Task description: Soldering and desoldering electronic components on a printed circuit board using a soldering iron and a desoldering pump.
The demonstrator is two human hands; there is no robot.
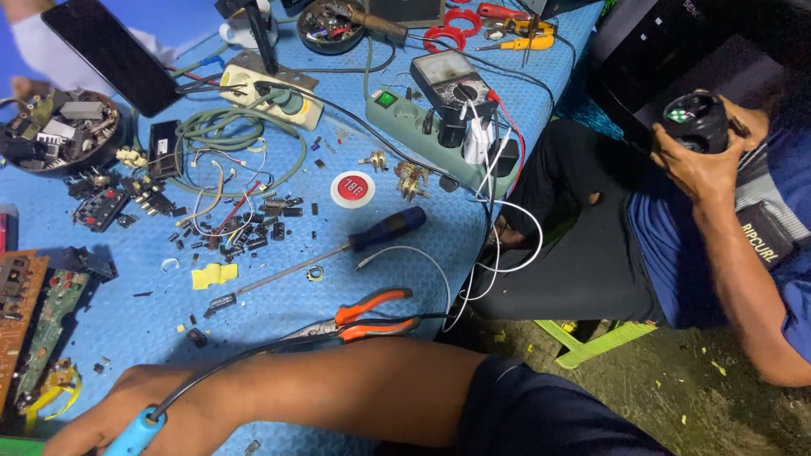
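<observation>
A light-blue-handled tool [135, 435] with a black cable [253, 350] sat at the bottom edge of the blue table [279, 308], gripped in one of the wearer's hands [127, 414]; which hand it was, and where the other was, I could not tell. Just beyond the forearm lay orange-handled pliers [363, 319], then a dark-handled screwdriver [338, 249]. At right, another person's hand [697, 160] clasped a black round object [697, 121].

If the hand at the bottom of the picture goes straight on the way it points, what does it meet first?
The hand, holding a blue-handled tool, points left along the table's near edge. It would probably first meet the yellow-wired scrap beside the circuit boards, though depth is unclear.
</observation>
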